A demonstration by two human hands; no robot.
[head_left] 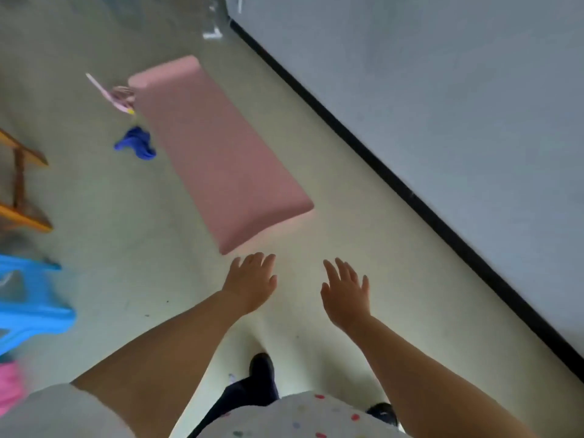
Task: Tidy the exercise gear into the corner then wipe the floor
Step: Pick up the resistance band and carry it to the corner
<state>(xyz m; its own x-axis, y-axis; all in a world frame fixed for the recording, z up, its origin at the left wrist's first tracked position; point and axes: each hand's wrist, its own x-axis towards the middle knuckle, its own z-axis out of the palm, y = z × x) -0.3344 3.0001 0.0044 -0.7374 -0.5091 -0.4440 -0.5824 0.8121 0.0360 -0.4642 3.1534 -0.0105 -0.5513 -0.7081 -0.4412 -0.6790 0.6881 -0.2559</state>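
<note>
Reaching forward and down, both bare hands hovered over the floor (94,216) with nothing in them. The left hand (251,284) had its fingers (256,260) straight and loosely spread, their tips just short of the near end of the pink exercise mat (215,153); the right hand (346,295) was likewise wide, its fingers fanned and apart from the mat, toward four o'clock of that near end. The mat lay flat, running from the hands away toward eleven o'clock, roughly alongside the wall (442,105) and its dark baseboard (395,181) at two o'clock.

At the mat's far left edge, about eleven o'clock, sat a crumpled blue cloth (136,143) and, beyond it, a pale pink item (117,96) too blurred to name. At nine o'clock stood a wooden frame (22,184) and a blue plastic stool (31,308).

By my reading, the tidying step was in hand and just starting: the mat was unrolled, nothing had been gathered, and wiping had not yet begun. The next move probably called for both hands to drop onto the near short edge, pinch it evenly and roll or fold it away from the body, keeping the roll square so it does not skew. The blue cloth looked like the likely wiper for later, though that is a guess.
</note>
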